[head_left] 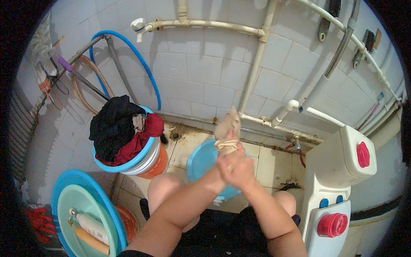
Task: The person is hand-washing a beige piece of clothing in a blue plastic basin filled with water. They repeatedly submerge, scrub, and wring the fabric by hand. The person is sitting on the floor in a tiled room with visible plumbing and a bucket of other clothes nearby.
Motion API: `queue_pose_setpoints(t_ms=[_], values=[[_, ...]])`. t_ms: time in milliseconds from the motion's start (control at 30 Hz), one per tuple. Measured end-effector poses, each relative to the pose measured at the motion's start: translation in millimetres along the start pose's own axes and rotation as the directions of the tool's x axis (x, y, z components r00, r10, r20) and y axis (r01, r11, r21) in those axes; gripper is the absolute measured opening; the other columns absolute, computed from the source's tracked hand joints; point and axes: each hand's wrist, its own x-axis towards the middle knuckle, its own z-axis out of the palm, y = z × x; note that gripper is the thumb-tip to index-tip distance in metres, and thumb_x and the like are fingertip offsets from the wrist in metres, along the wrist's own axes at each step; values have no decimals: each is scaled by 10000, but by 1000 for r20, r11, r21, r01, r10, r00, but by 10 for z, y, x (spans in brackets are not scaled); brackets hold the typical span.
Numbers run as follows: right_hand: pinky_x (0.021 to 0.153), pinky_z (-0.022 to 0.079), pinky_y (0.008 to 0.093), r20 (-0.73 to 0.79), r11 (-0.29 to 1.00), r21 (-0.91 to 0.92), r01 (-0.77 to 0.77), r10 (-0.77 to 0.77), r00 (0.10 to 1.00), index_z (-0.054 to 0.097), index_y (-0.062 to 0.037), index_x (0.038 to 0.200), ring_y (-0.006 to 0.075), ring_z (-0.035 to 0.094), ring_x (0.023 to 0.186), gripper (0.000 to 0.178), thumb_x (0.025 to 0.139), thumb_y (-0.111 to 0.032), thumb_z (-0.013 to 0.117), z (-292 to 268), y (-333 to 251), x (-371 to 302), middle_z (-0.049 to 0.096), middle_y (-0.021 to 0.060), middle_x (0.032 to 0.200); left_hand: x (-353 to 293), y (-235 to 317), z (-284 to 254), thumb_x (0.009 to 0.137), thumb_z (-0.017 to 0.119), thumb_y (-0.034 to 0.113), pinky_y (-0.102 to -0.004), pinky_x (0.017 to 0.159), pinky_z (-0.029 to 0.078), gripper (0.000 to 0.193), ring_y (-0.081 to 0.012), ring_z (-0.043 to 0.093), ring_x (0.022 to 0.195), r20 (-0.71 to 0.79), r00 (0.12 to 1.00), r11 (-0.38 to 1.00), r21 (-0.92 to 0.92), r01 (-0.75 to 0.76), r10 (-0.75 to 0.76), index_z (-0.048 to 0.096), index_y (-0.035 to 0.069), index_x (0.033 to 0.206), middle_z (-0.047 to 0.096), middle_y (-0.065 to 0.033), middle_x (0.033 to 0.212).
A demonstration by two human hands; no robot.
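A pale beige cloth, sock-like with a rolled band at its lower end, stands up above my two hands over a light blue basin. My right hand is closed around the cloth's lower end, pressed against the other hand. My left hand meets it there, also closed on the cloth; its fingers are mostly hidden and blurred. Both forearms reach forward between my bent knees. The basin rests on the tiled floor, partly covered by my hands and arms.
Left of the basin, a bucket holds black and dark red clothes. Nearer are stacked basins with a white bottle and an orange-tan one. A white toilet carrying red-capped containers stands right. Pipes line the tiled wall.
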Motion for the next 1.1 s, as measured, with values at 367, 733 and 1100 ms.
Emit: queue_pose_setpoints(t_ms=[367,733,1100], values=[[560,463,406,131,977,-209,35,-8,991,594,-67,739,318,565,634,120,773,-181,574,308,146,-29,603,124,743,-159,-81,10,862,504,396,-314,709,504,308,-164,595,839,85,971,933,-268,240,-225,555,116,979,611,-35,951],[750,483,307,457,-409,881,-237,614,644,468,-33,1130,191,572,895,295,859,-117,548,70,406,74,570,109,976,-30,106,412,890,452,211,-370,840,470,275,-196,563,971,-506,855,955,180,237,-116,508,52,1108,565,-71,1054],[640,472,353,-92,928,219,302,-289,953,593,-84,740,271,582,691,104,674,-140,650,44,-287,-80,598,89,729,76,353,-127,901,434,205,-423,774,480,212,-235,549,977,323,807,619,-521,588,-494,554,53,987,549,-160,1035]])
